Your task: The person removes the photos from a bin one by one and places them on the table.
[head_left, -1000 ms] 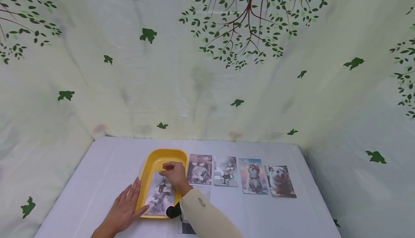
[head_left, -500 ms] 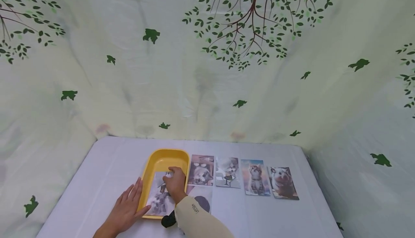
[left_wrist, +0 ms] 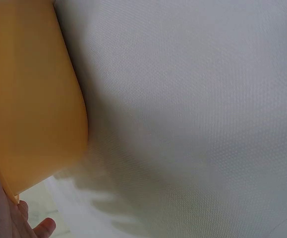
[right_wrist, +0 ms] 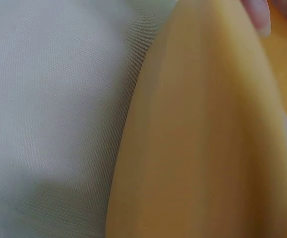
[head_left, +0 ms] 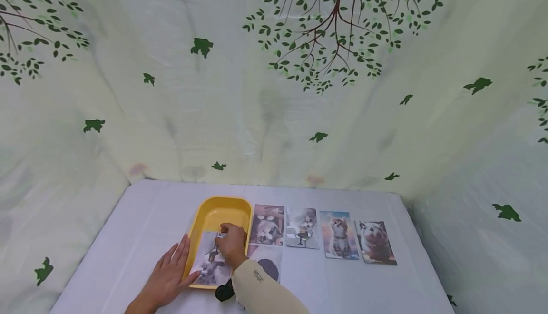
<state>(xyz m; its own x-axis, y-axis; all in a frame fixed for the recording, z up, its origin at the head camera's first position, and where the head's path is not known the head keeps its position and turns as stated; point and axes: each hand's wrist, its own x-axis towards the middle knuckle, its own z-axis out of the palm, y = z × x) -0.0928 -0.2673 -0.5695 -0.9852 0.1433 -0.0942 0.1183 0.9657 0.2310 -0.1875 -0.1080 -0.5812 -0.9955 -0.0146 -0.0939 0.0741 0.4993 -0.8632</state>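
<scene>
A yellow tray (head_left: 214,201) lies on the white-covered table, with a grey picture card (head_left: 210,261) in its near half. My left hand (head_left: 164,273) rests against the tray's left rim, fingers straight, thumb reaching over the near-left corner. In the left wrist view the tray's outer wall (left_wrist: 34,99) fills the left side. My right hand (head_left: 233,246) reaches in over the right rim and pinches the card's far edge, near its right corner. Fingertips (right_wrist: 258,15) show past the tray wall in the right wrist view; their contact with the card is hidden there.
Right of the tray stand a pinkish animal card (head_left: 267,226), a grey card with a wine glass (head_left: 302,228), a kitten card (head_left: 339,234) and a hamster card (head_left: 376,242) in a row. Another card (head_left: 266,262) lies nearer, partly behind the sleeve. A leaf-printed curtain (head_left: 257,114) backs the table.
My right hand has come down a little toward me at the card's far edge, and its sleeve has shifted left, uncovering the near card. My left hand stays on the rim.
</scene>
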